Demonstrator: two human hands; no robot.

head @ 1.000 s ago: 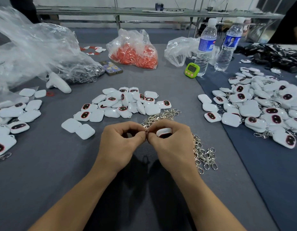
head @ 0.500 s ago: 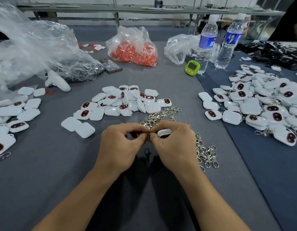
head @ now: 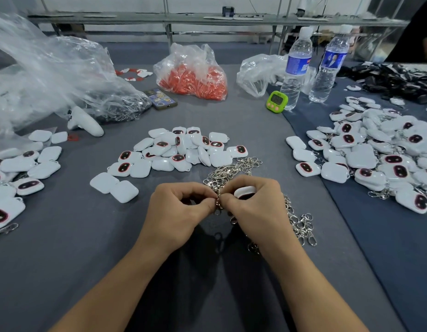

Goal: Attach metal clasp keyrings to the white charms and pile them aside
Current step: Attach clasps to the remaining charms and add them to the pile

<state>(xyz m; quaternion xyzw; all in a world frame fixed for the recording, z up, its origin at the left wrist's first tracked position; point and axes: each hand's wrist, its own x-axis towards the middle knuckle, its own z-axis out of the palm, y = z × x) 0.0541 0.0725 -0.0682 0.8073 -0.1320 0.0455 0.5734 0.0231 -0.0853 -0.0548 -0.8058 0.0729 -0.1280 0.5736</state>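
Observation:
My left hand and my right hand meet at the table's centre. Between their fingertips they pinch a small metal clasp keyring. My right hand also cups a white charm in its curled fingers. Just behind and to the right of the hands lies a heap of loose metal keyrings. Behind that spreads a pile of white charms with dark red-rimmed faces. On the right lies a big pile of charms with keyrings attached.
More charms lie at the left edge under a large clear bag. At the back are a bag of red parts, a phone, a white controller, a green timer and two water bottles.
Both hands stay pressed together on the keyring with only small finger movements. The piles have not moved.

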